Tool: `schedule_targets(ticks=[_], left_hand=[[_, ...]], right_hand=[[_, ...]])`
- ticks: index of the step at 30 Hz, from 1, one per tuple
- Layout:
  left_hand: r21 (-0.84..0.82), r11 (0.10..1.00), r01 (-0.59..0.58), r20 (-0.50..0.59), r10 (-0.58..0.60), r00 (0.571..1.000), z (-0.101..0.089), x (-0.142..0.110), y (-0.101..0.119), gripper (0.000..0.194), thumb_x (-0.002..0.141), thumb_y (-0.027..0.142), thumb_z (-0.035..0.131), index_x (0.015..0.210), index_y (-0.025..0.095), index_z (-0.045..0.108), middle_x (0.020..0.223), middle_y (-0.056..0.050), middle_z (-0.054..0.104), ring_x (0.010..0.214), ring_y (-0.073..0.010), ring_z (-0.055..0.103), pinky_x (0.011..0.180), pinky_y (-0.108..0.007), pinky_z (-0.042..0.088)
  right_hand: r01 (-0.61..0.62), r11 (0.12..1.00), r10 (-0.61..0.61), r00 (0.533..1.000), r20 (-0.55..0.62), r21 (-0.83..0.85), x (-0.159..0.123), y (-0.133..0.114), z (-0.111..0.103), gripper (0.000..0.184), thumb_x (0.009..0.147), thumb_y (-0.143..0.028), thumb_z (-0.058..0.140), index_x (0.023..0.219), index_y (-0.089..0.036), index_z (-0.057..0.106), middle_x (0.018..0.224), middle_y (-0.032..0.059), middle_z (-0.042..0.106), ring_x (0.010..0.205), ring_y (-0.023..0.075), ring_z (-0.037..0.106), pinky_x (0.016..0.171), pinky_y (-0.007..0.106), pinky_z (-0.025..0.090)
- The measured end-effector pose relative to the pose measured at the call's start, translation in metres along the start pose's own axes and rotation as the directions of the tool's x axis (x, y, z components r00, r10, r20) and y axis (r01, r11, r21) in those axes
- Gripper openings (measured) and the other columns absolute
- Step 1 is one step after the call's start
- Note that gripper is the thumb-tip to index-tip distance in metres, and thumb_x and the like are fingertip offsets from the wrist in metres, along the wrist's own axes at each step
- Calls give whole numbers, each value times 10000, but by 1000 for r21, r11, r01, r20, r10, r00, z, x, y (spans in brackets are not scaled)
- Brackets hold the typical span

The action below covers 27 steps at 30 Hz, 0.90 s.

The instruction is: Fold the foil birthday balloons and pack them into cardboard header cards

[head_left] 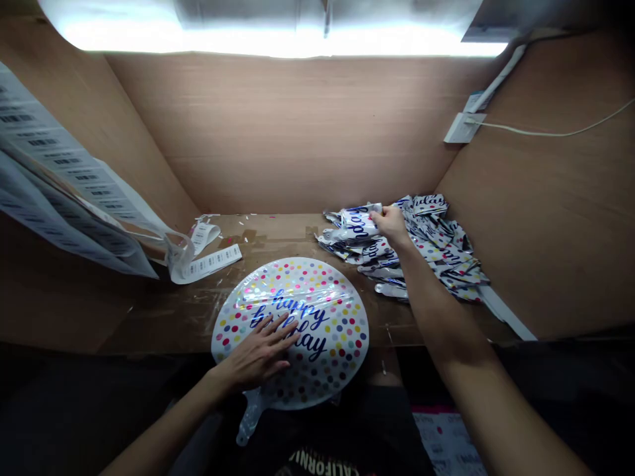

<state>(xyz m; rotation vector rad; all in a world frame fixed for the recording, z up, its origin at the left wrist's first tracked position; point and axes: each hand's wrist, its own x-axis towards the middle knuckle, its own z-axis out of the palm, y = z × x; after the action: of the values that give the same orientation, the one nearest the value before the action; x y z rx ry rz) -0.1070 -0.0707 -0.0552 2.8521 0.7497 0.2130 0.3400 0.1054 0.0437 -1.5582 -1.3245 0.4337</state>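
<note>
- Your left hand (258,357) lies open with the fingers spread, pressed flat on a round polka-dot "happy birthday" foil balloon (330,297).
- That balloon lies flat on the surface just in front of you, its filling neck (251,416) hanging over the near edge.
- Your right hand (391,225) reaches forward, its fingers pinching a folded foil balloon (358,223) at the near side of the heap.
- The heap of folded foil balloons (436,248) sits at the back right of the surface, well apart from your left hand.
- On the cardboard surface (282,228), curled barcode label strips (213,264) lie near the back left, among small scraps.
- Printed barcode sheets (64,172) hang in from the left.
- Wood-toned panels (297,132) box in the space, a wall socket (461,129) with a white cable (546,132) sits at the right, and a bright light (282,39) runs along the top.
</note>
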Motion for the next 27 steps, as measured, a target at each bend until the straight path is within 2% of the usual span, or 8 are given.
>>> schedule_targets(ticks=[3,6,13,17,20,22,25,27], left_hand=[[141,990,-4,71,-6,997,18,10,-5,720,988,558,567,1636,406,292,1712,-27,296,1571,-421,217,1237,-698,123],[205,978,29,44,-39,998,28,21,-10,664,1023,608,467,1634,444,264,1720,-1,272,1577,-432,170,1217,-742,45],[210,967,146,40,-158,987,33,36,-13,641,1022,653,409,1623,472,276,1733,34,228,1583,-441,132,1205,-762,64],[153,938,312,32,-320,947,36,67,-13,611,1029,636,389,1613,480,305,1736,47,221,1586,-448,110,1186,-793,66],[106,880,464,-53,-460,886,40,93,-13,623,1031,652,341,1621,456,305,1737,24,224,1587,-455,90,1176,-806,47],[72,847,526,-102,-518,849,42,107,-14,640,1030,660,322,1628,434,305,1738,2,225,1590,-457,68,1174,-808,19],[24,838,545,-113,-539,835,45,117,-17,653,1027,651,342,1629,399,327,1740,-21,216,1592,-459,43,1177,-802,-13],[4,844,537,-102,-534,840,43,116,-20,636,1035,609,367,1623,369,354,1738,-29,224,1595,-448,42,1192,-784,-12]], right_hand=[[6,890,48,993,106,-456,18,19,29,637,933,-505,622,1453,-141,563,1518,218,512,1417,414,418,1143,528,367],[166,641,169,922,349,-749,-6,46,69,677,1026,-601,387,1640,-326,310,1730,92,222,1554,443,179,1210,657,200],[147,588,273,890,366,-795,-31,100,98,728,1014,-716,138,1669,-401,156,1767,34,55,1575,478,49,1194,740,75],[116,568,321,880,349,-815,-20,79,89,749,1023,-690,251,1662,-299,256,1744,139,140,1548,509,147,1166,776,90],[253,635,109,906,409,-730,-50,41,88,654,1054,-554,367,1599,-194,399,1641,223,361,1486,441,349,1194,692,188],[481,720,-113,792,599,-500,-95,18,88,587,1057,-526,406,1536,-196,489,1528,204,514,1391,344,495,1186,542,325],[702,706,-332,442,834,-91,-179,2,81,690,905,-628,657,1475,-254,556,1488,152,568,1328,323,552,1138,475,402],[740,671,-348,376,859,-52,-225,5,72,691,839,-536,761,1443,-247,587,1545,160,522,1415,375,472,1144,526,370]])
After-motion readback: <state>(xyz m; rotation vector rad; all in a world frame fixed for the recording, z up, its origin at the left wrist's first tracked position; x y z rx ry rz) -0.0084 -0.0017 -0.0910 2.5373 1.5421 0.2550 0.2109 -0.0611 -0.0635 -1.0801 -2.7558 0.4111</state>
